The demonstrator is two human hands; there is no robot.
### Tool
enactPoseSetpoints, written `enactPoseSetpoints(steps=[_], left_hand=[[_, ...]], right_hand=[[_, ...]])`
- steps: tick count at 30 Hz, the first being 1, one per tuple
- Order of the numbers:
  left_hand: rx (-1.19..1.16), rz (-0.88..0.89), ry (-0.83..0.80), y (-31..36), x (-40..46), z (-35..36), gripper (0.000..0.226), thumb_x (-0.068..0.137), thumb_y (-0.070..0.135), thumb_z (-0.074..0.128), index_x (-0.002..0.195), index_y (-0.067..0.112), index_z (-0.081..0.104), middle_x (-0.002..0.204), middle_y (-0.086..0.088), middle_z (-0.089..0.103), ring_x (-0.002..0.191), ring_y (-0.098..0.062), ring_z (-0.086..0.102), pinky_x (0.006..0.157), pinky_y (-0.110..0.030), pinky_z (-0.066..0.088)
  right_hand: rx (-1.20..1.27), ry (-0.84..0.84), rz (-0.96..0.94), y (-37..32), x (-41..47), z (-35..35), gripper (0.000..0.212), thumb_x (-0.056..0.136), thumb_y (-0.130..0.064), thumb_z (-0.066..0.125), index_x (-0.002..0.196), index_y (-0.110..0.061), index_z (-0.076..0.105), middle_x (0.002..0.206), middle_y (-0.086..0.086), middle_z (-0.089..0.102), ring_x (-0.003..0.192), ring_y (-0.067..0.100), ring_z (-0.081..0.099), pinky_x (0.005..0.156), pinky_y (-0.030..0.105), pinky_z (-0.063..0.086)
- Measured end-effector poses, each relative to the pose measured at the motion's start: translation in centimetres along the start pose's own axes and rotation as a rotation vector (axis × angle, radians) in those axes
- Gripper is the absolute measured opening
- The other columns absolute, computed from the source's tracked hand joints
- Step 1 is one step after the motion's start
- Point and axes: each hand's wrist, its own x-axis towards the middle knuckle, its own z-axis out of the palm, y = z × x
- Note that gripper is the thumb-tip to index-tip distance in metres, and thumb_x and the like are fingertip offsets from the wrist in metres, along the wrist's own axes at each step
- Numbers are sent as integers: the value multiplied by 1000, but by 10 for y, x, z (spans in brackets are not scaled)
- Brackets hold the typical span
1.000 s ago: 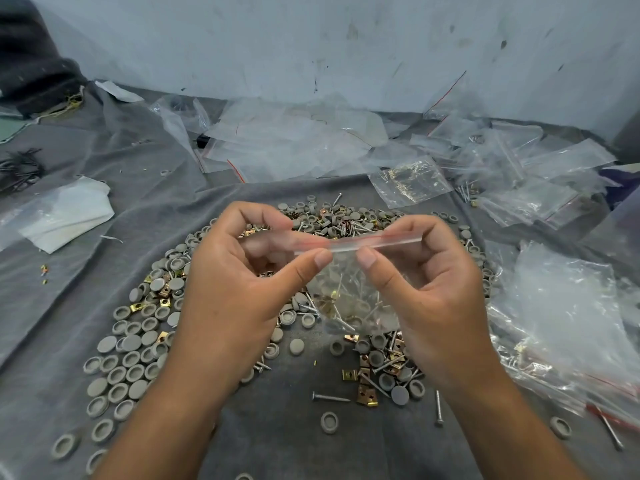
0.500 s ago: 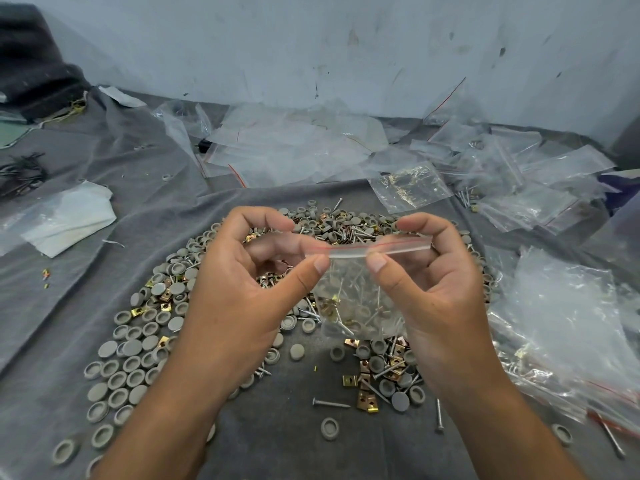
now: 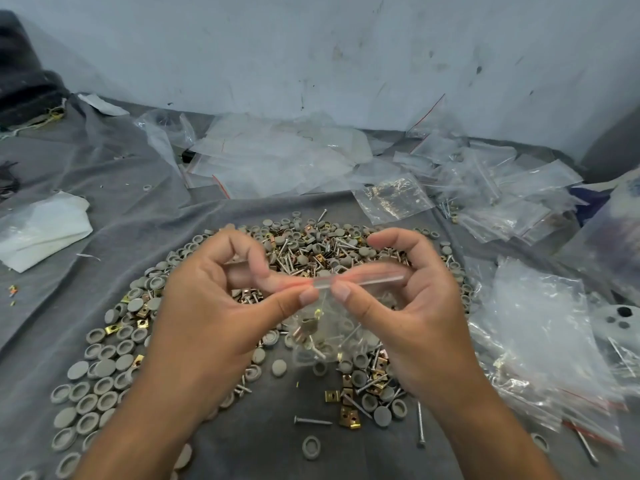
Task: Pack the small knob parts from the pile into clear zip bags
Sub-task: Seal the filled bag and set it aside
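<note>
A small clear zip bag [image 3: 329, 327] hangs between my hands over the middle of the grey cloth, with screws, brass clips and grey caps inside. My left hand [image 3: 207, 306] pinches the left part of its red-lined zip strip between thumb and fingers. My right hand [image 3: 408, 306] pinches the right part of the same strip, thumb in front. The two thumbs nearly meet at the strip's middle. Below and behind lies the pile of knob parts [image 3: 311, 247]: grey round caps, screws and brass clips spread in a wide arc.
Empty clear zip bags [image 3: 277, 161] lie heaped along the wall. Filled bags [image 3: 540, 348] are stacked at the right. A folded white plastic sheet [image 3: 41, 230] lies at the left. Loose screws and caps [image 3: 311, 445] are scattered near the front.
Both hands have dropped a little with the bag. My thumbs have slid closer together along the zip strip, and the left fingers are blurred from moving.
</note>
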Motion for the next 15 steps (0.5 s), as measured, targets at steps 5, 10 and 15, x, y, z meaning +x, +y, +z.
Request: enactPoseSetpoints(steps=[5,10,15], left_hand=[[36,-49,-24,3,0,-3,47,54,30,94,79,20,55,76,-8,77,73,-17,76,58,-16,55],[59,-153,-100,-3,5,-9,57,58,45,90,107,46,60,99,5,78,92,-13,74,87,-46,51],[48,-153,-18,-8,6,-14,43,68,44,76,108,48,59,106,12,76,98,-8,72,86,-38,50]], right_hand=[[11,-68,53,-8,2,-11,39,75,-15,86,96,-36,60,92,11,77,81,26,77,66,26,60],[-141,-64,58,-21,12,-20,33,73,-23,89,95,-33,66,92,7,78,81,20,77,65,26,60],[-260,305,50,-43,76,-67,34,74,-31,85,102,-25,67,92,-6,77,85,9,73,69,19,56]])
